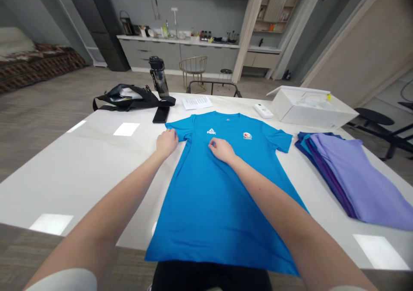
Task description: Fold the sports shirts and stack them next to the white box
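A blue short-sleeved T-shirt [206,196] lies spread front side up, its collar away from me and its hem hanging past the table's near edge. White lettering and a small round badge are on its chest. At the sleeve on the left, my left hand [167,142] is closed, its fingers pinching the cuff. My right hand [222,150] is over the chest just below the lettering, fingertips pressed together with no cloth visible between them. Whether that hand touches the shirt is hard to tell.
A stack of folded clothes [358,175], lavender on top, lies at the right of the white table [80,175]. Farther back are a white box [309,110], a white device [263,111], a paper [197,102], a phone [161,114], a black bag [135,99] and a bottle [158,78].
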Demonstrator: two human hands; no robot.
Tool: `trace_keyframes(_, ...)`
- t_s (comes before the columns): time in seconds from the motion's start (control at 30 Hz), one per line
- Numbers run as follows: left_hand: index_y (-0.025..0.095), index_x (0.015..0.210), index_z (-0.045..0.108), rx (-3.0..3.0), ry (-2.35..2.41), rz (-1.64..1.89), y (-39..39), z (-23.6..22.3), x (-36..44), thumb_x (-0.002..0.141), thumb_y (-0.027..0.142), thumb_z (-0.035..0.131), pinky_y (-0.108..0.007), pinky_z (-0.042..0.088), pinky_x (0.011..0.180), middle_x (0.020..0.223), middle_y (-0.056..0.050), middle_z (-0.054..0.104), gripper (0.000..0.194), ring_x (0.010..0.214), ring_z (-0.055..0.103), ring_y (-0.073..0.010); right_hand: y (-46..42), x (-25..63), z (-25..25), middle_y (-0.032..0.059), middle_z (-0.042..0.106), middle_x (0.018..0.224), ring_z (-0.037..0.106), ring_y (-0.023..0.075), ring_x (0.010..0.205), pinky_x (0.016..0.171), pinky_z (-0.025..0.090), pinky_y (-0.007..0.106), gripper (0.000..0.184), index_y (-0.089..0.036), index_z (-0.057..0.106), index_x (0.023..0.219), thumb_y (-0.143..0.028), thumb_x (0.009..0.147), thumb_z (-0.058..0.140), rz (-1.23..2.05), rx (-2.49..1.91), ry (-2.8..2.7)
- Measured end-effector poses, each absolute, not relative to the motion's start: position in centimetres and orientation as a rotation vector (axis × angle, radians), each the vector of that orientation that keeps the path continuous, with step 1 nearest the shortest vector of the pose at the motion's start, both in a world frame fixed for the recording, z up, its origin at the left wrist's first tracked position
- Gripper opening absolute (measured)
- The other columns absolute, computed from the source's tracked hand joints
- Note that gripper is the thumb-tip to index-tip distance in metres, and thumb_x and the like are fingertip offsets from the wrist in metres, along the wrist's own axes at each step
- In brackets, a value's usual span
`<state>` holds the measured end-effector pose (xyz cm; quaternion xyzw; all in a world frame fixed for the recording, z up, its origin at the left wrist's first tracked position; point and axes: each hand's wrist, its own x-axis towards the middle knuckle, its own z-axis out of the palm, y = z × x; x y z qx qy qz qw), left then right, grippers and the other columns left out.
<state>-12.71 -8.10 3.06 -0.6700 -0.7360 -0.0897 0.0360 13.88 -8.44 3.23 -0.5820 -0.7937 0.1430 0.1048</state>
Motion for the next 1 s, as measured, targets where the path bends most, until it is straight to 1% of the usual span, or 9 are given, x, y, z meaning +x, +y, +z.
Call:
trace_keyframes(0.13,0.014,0.123,0.061,-1.977,-2.282,-0.206,-2.9,3.0,-15.7,0.1,0.032,0.041,-0.043,0.048,0.088,0.123,-0.02,0.064,0.036,0.112,0.061,-0.0349,-4.4,10.6,2.2,0.0079,0.073,0.114,0.066,0.0238,0.101,0.08,0.046,0.031,0.02,-0.024,0.068,0.11,-0.032,0.101,0.052,0.373,-1.701,-2.33)
trace_keyframes(0.27,0.009,0.119,0.063,-1.953,-2.183,-0.125,0.4,2.4,-16.6,0.099,0.031,0.041,-0.046,0.043,0.093,0.123,-0.023,0.063,0.037,0.115,0.056,-0.0382,-2.5,8.3,1.3,0.0096,0.07,0.119,0.064,0.025,0.106,0.087,0.046,0.035,0.025,-0.022,0.065,0.117,-0.036,0.103,0.051,0.286,-1.59,-2.354)
trace_keyframes(0.37,0.008,0.112,0.067,-2.008,-2.083,-0.081,1.6,1.9,-16.8,0.098,0.023,0.036,-0.048,0.04,0.092,0.119,-0.024,0.063,0.037,0.112,0.055,-0.0388,-2.1,7.1,1.0,0.0107,0.069,0.119,0.062,0.0272,0.11,0.093,0.044,0.039,0.03,-0.022,0.065,0.119,-0.043,0.104,0.05,0.26,-1.537,-2.403)
trace_keyframes(0.47,0.008,0.109,0.069,-2.036,-2.0,-0.11,2.5,1.8,-17.3,0.096,0.011,0.028,-0.051,0.037,0.092,0.116,-0.024,0.063,0.044,0.113,0.052,-0.0391,-1.9,6.1,0.9,0.0121,0.069,0.12,0.059,0.0295,0.114,0.098,0.04,0.043,0.034,-0.023,0.065,0.12,-0.048,0.104,0.049,0.257,-1.505,-2.447)
trace_keyframes(0.6,0.01,0.112,0.067,-2.005,-1.955,-0.182,3.7,2.3,-18.7,0.096,0.009,0.025,-0.052,0.034,0.095,0.117,-0.024,0.061,0.045,0.117,0.05,-0.0393,-1.4,4.9,0.8,0.0126,0.067,0.119,0.057,0.0307,0.114,0.098,0.038,0.046,0.037,-0.023,0.064,0.121,-0.052,0.103,0.049,0.266,-1.492,-2.449)
trace_keyframes(0.77,0.012,0.12,0.061,-1.987,-2.04,-0.313,3.0,2.6,-18.6,0.101,0.025,0.035,-0.052,0.035,0.097,0.126,-0.023,0.058,0.035,0.12,0.049,-0.0397,-2.1,3.7,0.8,0.013,0.065,0.121,0.055,0.0319,0.115,0.099,0.036,0.049,0.039,-0.022,0.062,0.122,-0.053,0.103,0.048,0.211,-1.474,-2.434)
trace_keyframes(0.87,0.016,0.12,0.061,-2.253,-1.919,-0.364,0.6,2.6,-17.7,0.099,0.027,0.041,-0.045,0.039,0.096,0.124,-0.017,0.061,0.032,0.118,0.054,-0.0338,-3.3,4.0,1.1,0.0122,0.065,0.122,0.055,0.0321,0.116,0.098,0.036,0.048,0.038,-0.023,0.062,0.124,-0.052,0.102,0.05,0.174,-1.42,-2.439)
trace_keyframes(0.93,0.019,0.115,0.064,-2.499,-1.766,-0.293,-1.4,2.6,-17.3,0.093,0.025,0.048,-0.041,0.04,0.095,0.117,-0.011,0.065,0.027,0.113,0.057,-0.0295,-4.2,4.5,1.3,0.012,0.065,0.123,0.055,0.0313,0.116,0.097,0.037,0.046,0.035,-0.023,0.061,0.125,-0.048,0.103,0.05,0.182,-1.398,-2.445)
trace_keyframes(1.0,0.022,0.111,0.065,-2.626,-1.654,-0.211,-3.2,2.6,-17.4,0.088,0.025,0.054,-0.039,0.041,0.093,0.111,-0.008,0.067,0.026,0.109,0.059,-0.0277,-5.2,5.0,1.5,0.0111,0.066,0.121,0.057,0.0292,0.115,0.095,0.038,0.042,0.029,-0.023,0.062,0.122,-0.042,0.104,0.049,0.222,-1.373,-2.475)
